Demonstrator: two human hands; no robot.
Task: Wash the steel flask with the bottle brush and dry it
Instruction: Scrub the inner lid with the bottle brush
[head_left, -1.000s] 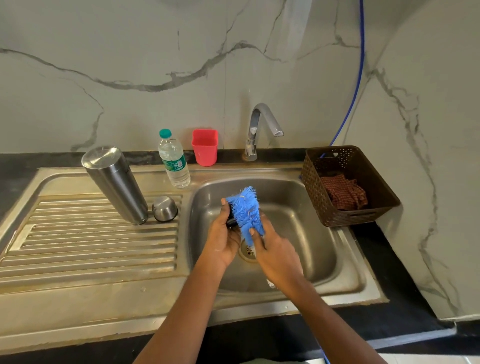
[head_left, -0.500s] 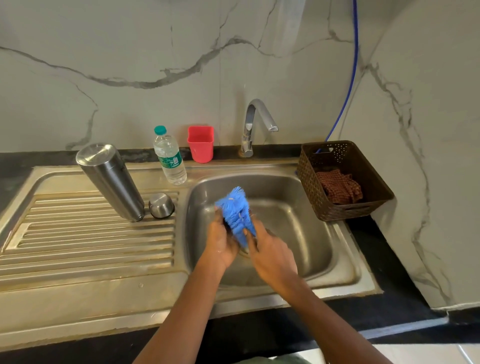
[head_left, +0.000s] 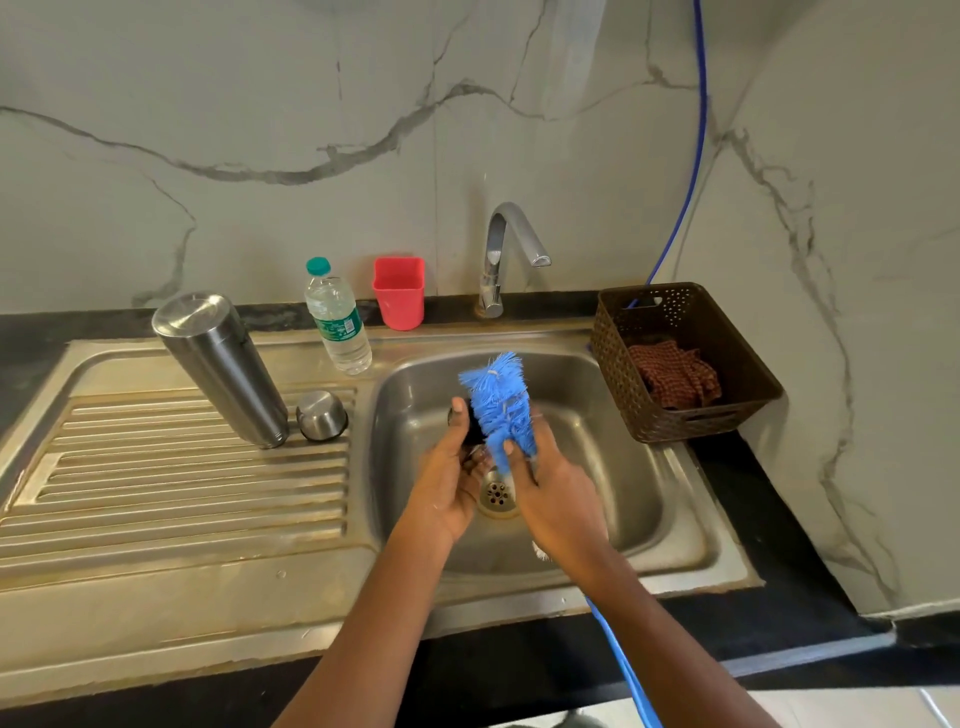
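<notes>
Hands parted slightly since earlier, drain (head_left: 497, 493) showing between. Right hand (head_left: 558, 499) grips bottle brush (head_left: 501, 400) at bristle base, head upright over sink (head_left: 623, 415). Left hand (head_left: 449, 483) curls round small dark piece (head_left: 462, 428), thumb up. Steel flask (head_left: 221, 364) stands on drainboard (head_left: 156, 493), cap (head_left: 322, 415) just beside, water bottle (head_left: 337, 322) behind.

Grey-veined marble walls (head_left: 260, 78) (meeting at right corner); black countertop (head_left: 769, 499) below.

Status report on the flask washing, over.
Right hand grips brush over sink; left hand holds small dark piece against it. Flask stands on drainboard, untouched. Nothing blocking.
</notes>
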